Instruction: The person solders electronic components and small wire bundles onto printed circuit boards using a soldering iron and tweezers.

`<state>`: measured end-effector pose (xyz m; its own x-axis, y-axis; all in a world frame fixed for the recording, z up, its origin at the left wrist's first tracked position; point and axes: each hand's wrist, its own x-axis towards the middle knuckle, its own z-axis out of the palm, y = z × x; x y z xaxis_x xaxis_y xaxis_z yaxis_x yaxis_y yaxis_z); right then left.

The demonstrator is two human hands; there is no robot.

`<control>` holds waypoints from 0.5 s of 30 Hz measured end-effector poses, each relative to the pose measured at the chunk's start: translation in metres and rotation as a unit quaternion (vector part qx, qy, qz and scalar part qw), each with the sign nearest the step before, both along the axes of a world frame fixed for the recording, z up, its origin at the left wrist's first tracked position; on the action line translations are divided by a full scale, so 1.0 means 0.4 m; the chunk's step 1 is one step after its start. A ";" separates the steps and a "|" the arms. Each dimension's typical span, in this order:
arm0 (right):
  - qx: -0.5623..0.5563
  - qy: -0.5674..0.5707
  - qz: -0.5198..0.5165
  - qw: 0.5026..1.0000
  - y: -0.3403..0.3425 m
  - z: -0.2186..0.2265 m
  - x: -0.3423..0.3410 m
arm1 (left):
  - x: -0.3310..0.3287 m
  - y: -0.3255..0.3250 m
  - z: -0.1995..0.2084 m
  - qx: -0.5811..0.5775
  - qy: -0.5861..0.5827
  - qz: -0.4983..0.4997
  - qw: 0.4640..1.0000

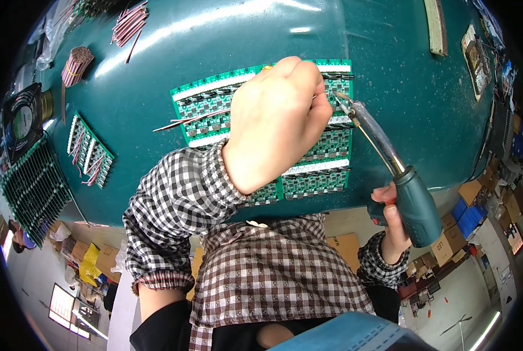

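Observation:
A panel of green circuit boards, with white strips and rows of small black parts, lies on the table. Over its upper middle is my left hand, closed in a pinch on thin wires whose ends stick out to the left. The pinched fingertips are close to the board's upper right part. My right hand grips a dark green soldering gun, with a finger by its red trigger. The gun's long metal tip reaches up-left to the board, just right of my left fingertips; whether it touches cannot be made out.
A green mat covers the table. At the left are a tied wire bundle, loose wires, a smaller board with wires, a black fan and stacked boards. A wooden strip lies far right.

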<state>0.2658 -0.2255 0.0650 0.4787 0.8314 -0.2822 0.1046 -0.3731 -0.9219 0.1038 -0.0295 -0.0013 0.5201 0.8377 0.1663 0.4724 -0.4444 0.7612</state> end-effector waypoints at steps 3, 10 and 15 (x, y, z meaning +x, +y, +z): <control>0.000 -0.013 0.011 1.000 0.002 -0.003 0.001 | 0.000 0.001 0.000 0.001 0.001 0.001 1.000; 0.010 -0.028 0.019 0.999 0.003 -0.010 0.003 | 0.000 0.000 -0.002 0.001 -0.002 -0.002 1.000; 0.006 -0.040 0.032 0.999 0.001 -0.015 0.005 | 0.000 -0.002 0.000 -0.002 0.000 -0.002 1.000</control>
<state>0.2677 -0.2250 0.0592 0.4454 0.8639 -0.2350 0.2005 -0.3521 -0.9142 0.1037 -0.0302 -0.0013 0.5230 0.8366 0.1628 0.4713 -0.4430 0.7626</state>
